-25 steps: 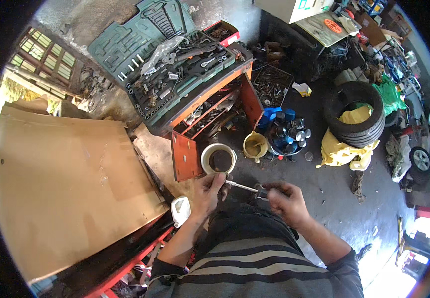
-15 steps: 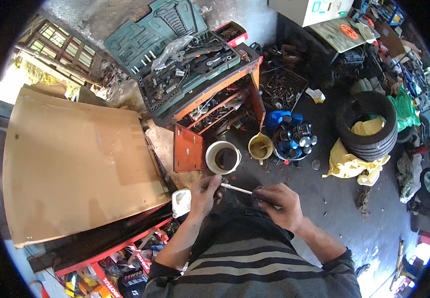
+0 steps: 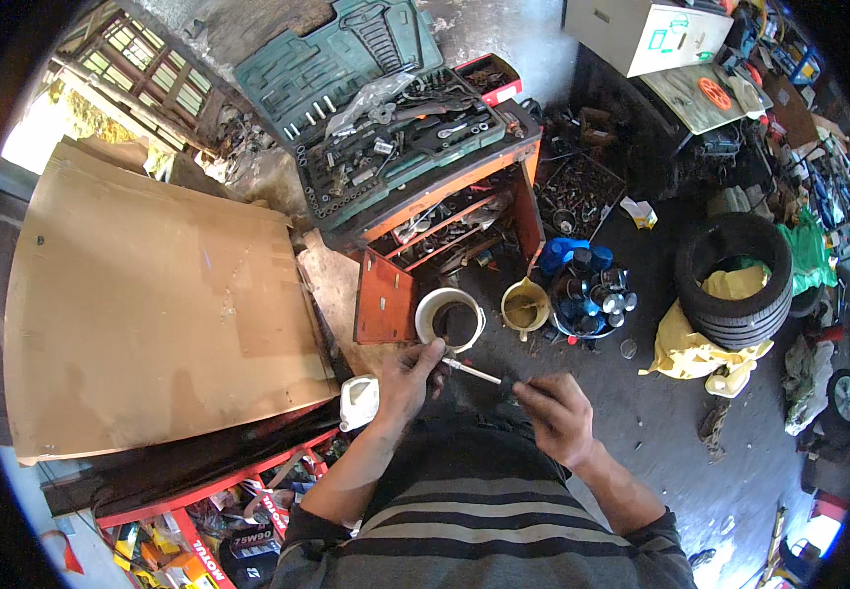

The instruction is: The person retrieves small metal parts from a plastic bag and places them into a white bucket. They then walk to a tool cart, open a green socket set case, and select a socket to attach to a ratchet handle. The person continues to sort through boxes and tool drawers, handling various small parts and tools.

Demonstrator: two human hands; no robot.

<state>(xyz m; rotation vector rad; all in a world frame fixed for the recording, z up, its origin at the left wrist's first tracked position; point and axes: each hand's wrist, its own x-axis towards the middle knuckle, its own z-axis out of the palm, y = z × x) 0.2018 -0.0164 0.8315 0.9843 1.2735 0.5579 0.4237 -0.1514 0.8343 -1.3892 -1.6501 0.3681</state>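
Just in front of my body, a slim socket driver (image 3: pixel 476 372) with a silver shaft and a dark handle is held between both hands. My left hand (image 3: pixel 407 383) is closed, its thumb and fingers pinching the silver tip end. My right hand (image 3: pixel 559 417) closes around the dark handle, most of which its fingers hide. Beyond my left hand stands a white bucket (image 3: pixel 423 316) with something dark inside. A yellowish jug (image 3: pixel 525 288) is to the right of it.
An open green socket-set case (image 3: pixel 385 187) lies on an orange tool cabinet (image 3: pixel 385 299) with its doors open. A large cardboard sheet (image 3: pixel 169 324) is at the left. To the right are a basin of blue and black filters (image 3: pixel 592 294) and a tyre (image 3: pixel 739 304). A white jug (image 3: pixel 359 402) sits near my left forearm.
The view has shifted, so the surroundings sit slightly lower and further right. My right hand has changed its hold on the handle, whose far end no longer shows. My left hand keeps its pinch.
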